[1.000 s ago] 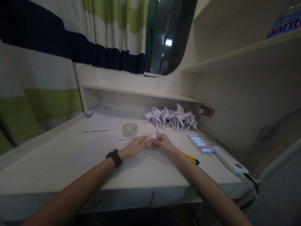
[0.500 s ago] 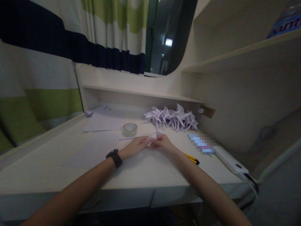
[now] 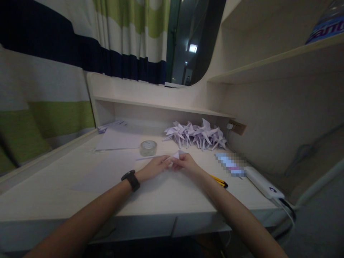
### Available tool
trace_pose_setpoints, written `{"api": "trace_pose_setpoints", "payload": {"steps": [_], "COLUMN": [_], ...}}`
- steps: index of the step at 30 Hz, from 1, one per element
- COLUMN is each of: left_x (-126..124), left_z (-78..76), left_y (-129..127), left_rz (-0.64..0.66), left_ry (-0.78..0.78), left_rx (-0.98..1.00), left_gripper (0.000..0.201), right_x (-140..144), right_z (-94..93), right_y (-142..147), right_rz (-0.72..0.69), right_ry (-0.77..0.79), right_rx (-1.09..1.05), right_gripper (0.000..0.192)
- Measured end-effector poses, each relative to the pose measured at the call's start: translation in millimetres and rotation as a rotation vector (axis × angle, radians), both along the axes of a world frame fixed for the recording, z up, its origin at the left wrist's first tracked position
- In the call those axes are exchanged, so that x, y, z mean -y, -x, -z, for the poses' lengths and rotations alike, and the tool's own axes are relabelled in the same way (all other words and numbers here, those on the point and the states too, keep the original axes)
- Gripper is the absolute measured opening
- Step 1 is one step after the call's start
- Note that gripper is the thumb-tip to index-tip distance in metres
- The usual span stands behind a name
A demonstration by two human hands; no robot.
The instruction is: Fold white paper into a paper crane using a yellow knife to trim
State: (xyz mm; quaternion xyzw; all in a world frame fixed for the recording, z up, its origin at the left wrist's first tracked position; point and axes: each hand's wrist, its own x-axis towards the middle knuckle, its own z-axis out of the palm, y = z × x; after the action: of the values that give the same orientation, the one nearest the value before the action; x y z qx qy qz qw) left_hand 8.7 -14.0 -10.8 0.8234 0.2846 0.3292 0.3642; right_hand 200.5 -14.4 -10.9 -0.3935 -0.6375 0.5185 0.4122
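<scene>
Both hands meet over the middle of the white desk (image 3: 172,200), pinching a small folded piece of white paper (image 3: 176,155) between them. My left hand (image 3: 157,166), with a dark watch (image 3: 131,180) on the wrist, grips the paper's left side. My right hand (image 3: 186,163) has its fingers curled on the right side. A thin white paper stick (image 3: 145,158) runs out to the left behind my left hand. Just beyond it stands a roll of clear tape (image 3: 148,148). Parts of the folded paper are hidden by the fingers.
Several white paper pinwheels (image 3: 196,134) are heaped at the back. Paper sheets (image 3: 118,138) lie at the left. On the right are a yellow-and-black cutter (image 3: 219,181), a blurred-out phone (image 3: 229,165) and a white power strip (image 3: 264,182). A shelf (image 3: 161,105) overhangs the back.
</scene>
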Motion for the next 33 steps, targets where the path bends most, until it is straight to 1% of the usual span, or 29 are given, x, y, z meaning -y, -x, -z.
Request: {"api": "trace_pose_setpoints", "payload": {"steps": [5, 10, 15, 22, 28, 33], "left_x": [0.3, 1.6, 0.8, 0.7, 2.3, 1.5], "left_z": [0.3, -0.3, -0.4, -0.4, -0.8, 0.5], "left_y": [-0.2, -0.2, -0.9, -1.0, -0.7, -1.1], "left_rz": [0.001, 0.005, 0.000, 0.023, -0.007, 0.000], "left_ry": [-0.021, 0.022, 0.003, -0.009, 0.020, 0.034], "left_rx": [0.019, 0.014, 0.001, 0.013, 0.000, 0.042], "left_gripper": [0.043, 0.043, 0.044, 0.045, 0.044, 0.045], "right_x": [0.5, 1.2, -0.9, 1.1, 0.6, 1.0], "right_z": [-0.2, -0.8, 1.7, 0.9, 1.5, 0.6], "right_y": [-0.3, 0.0, 0.4, 0.8, 0.6, 0.4], "right_rz": [0.000, -0.010, 0.016, 0.004, 0.005, 0.008], "right_ry": [-0.011, -0.020, -0.025, -0.011, -0.018, -0.035], "right_rx": [0.011, 0.011, 0.006, -0.004, 0.004, 0.014], "right_gripper": [0.051, 0.051, 0.051, 0.051, 0.049, 0.050]}}
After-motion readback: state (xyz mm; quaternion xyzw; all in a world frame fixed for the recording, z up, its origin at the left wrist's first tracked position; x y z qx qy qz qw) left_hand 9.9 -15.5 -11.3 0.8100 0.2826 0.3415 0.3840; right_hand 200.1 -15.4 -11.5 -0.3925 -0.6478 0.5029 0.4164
